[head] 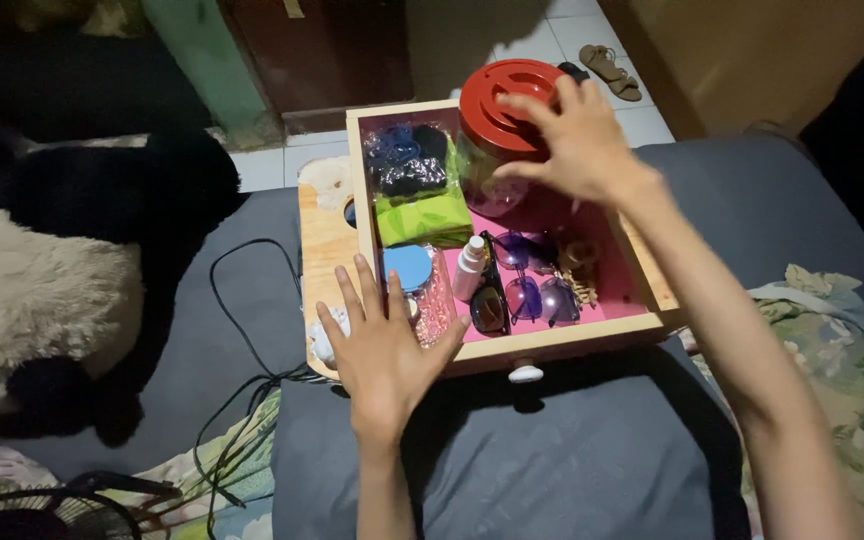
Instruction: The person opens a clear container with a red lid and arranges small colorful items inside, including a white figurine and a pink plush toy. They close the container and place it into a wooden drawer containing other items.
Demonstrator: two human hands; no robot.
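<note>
A person's right hand (577,140) grips the red lid (507,105) of a clear jar (487,185) standing in a wooden drawer (552,340) on the bed, while the left hand (382,345) rests flat, fingers spread, on the drawer's front corner beside sunglasses (517,290)

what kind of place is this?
Likely a bedroom at home: a wooden drawer of personal items sits on a grey bed, with a plush panda beside it and sandals on the tiled floor.
</note>
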